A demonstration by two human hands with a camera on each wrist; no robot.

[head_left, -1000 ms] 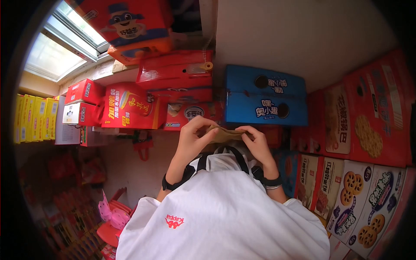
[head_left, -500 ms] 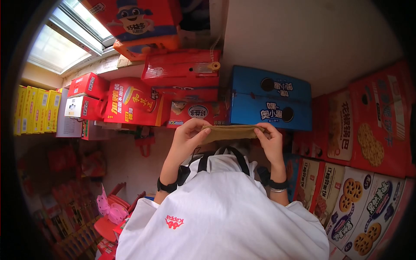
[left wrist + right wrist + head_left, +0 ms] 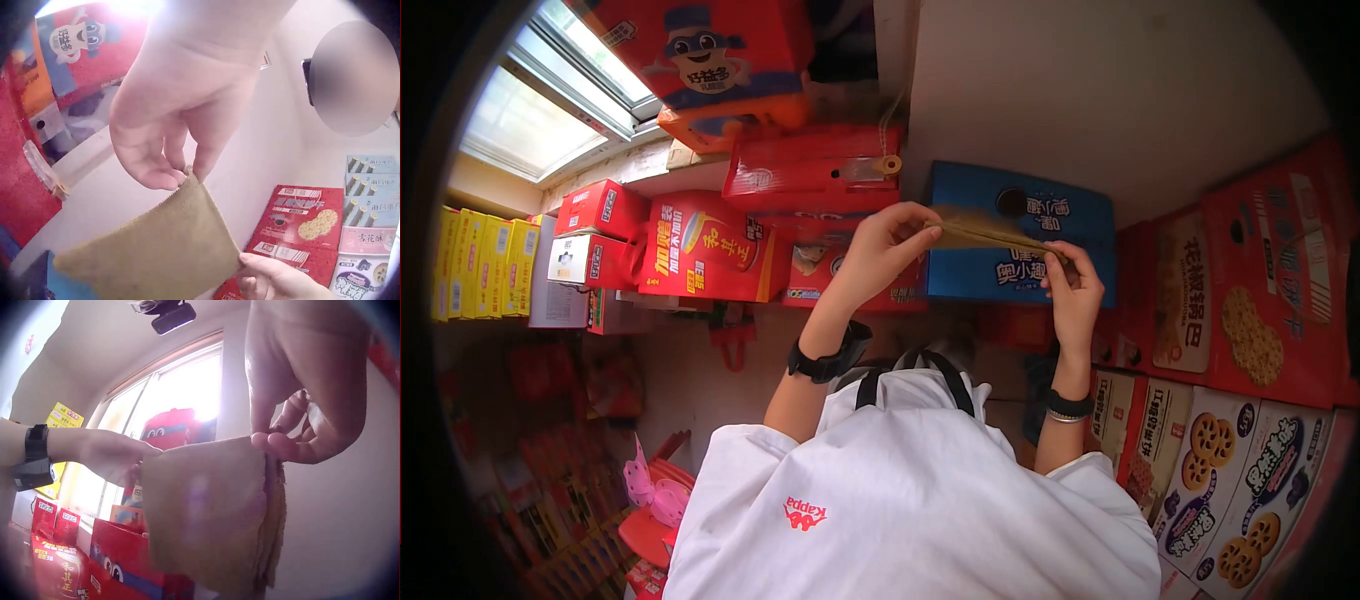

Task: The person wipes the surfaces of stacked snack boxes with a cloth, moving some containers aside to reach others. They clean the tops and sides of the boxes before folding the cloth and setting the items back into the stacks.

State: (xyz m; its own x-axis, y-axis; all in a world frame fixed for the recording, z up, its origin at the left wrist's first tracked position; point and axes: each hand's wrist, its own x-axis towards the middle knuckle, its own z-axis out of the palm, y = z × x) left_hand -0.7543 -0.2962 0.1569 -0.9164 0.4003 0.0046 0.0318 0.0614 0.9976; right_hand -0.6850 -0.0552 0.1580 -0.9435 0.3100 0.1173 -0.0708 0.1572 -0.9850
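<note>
A folded olive-brown cloth [image 3: 992, 234] stretches between both hands in front of the white shirt. My left hand [image 3: 890, 250] pinches one upper corner between thumb and fingers, where a jagged edge shows in the left wrist view. The opposite corner is pinched by my right hand [image 3: 1076, 295]. In the right wrist view the cloth [image 3: 206, 506] hangs down from both hands, with several layers showing along its side under the right hand. Seen from the head, the cloth slants and overlaps the blue carton behind it.
Beyond the hands stand a blue carton [image 3: 1020, 270] and red boxes [image 3: 815, 170]. Biscuit cartons [image 3: 1230, 470] line the right side. A red gift box [image 3: 710, 245] and yellow boxes [image 3: 490, 265] are at left, under a window [image 3: 550, 100]. A pink bow-shaped thing [image 3: 658, 495] is lower left.
Both hands have moved forward from the chest with the cloth, toward the blue carton. The cloth was bunched, then stretched level, and now slants with its left-hand end farther forward.
</note>
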